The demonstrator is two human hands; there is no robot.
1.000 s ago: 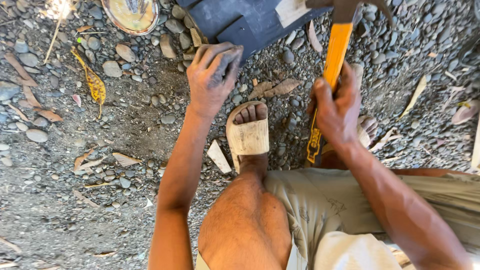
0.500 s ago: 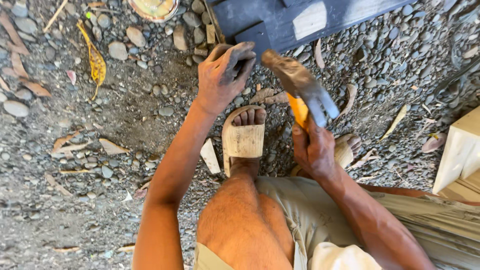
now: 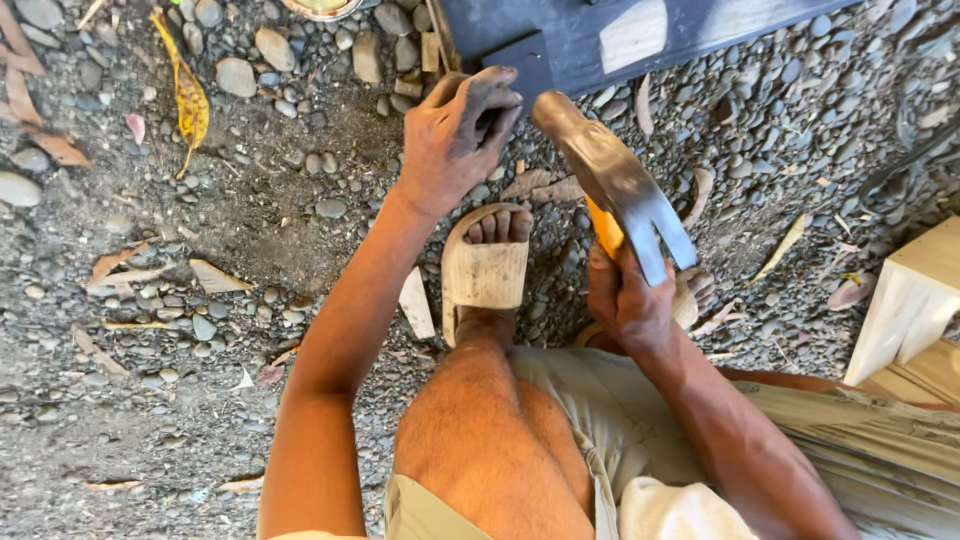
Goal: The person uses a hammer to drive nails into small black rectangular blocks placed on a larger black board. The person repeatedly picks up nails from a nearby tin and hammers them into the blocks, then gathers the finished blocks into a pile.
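Head view: right hand [image 3: 628, 300] fingers wrapped around raised hammer [image 3: 612, 180]; left hand [image 3: 452, 140] fingers curled.

Outdoor ground [image 3: 150, 400]: grey gravel, rounded pebbles, packed dirt. Dry yellow leaf [image 3: 185, 85] far left, wood chips [image 3: 215, 277] scattered. Dark painted board [image 3: 600, 40] far centre. Pale wooden block [image 3: 915, 295] right. Bright daylight.

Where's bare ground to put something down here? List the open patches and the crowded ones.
Open: the dirt patch left of the left forearm, below the yellow leaf. Crowded: between left hand and hammer, near the dark board; pebbles thicken rightward toward the pale wooden block.
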